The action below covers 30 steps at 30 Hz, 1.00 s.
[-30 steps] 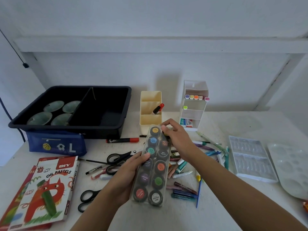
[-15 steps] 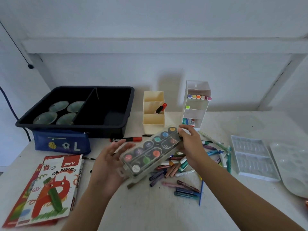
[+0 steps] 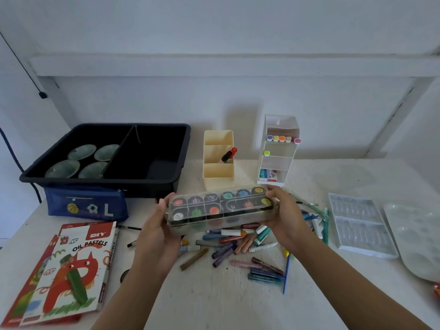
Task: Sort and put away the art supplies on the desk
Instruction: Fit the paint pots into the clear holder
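Observation:
A clear plastic paint box (image 3: 221,206) with several round colour pots is held level above the desk, long side left to right. My left hand (image 3: 158,225) grips its left end and my right hand (image 3: 284,215) grips its right end. Under and in front of the box lies a loose heap of oil pastels (image 3: 240,246). A black tray (image 3: 164,172) with a divider stands at the back left, with several green dishes (image 3: 78,160) in its left half.
A cream pen holder (image 3: 217,177) with a red-capped marker and a white tiered organiser (image 3: 277,148) stand at the back. A blue pencil case (image 3: 85,206) and an oil pastels box (image 3: 71,270) lie at the left. Clear insert trays (image 3: 357,222) and a palette (image 3: 414,239) lie at the right.
The paint box has turned from pointing away from me to lying level, left to right. My left hand, off the box half a second ago, now grips its left end.

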Available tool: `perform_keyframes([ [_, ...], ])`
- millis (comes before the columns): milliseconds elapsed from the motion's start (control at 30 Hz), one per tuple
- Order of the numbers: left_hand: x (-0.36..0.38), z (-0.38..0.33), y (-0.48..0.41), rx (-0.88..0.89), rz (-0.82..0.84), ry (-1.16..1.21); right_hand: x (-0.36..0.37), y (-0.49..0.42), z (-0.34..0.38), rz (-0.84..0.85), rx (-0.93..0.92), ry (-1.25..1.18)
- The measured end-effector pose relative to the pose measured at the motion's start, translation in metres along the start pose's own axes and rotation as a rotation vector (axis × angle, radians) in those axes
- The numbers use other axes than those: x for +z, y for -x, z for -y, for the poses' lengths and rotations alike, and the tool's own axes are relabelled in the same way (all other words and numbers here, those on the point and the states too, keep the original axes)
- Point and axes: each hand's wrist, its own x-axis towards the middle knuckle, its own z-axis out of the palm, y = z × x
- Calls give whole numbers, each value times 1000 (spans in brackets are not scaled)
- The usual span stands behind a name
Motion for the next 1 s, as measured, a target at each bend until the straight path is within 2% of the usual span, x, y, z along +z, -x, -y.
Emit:
perform_keyframes([
  [167, 14, -6, -13, -42, 46, -19, 4, 1, 1, 47, -36, 94],
  [400, 19, 0, -18, 114, 66, -507, 2, -2, 10, 61, -71, 156],
  [600, 23, -1, -22, 122, 40, -364, 8, -10, 21, 99, -111, 185],
  [767, 18, -4, -26, 186, -54, -544, 10, -12, 16, 55, -85, 237],
  [867, 11, -15, -25, 271, -27, -617, 18, -10, 15, 85, -121, 362],
  [1000, 13, -43, -31, 377, -64, -494, 45, -5, 16, 90, -170, 304],
])
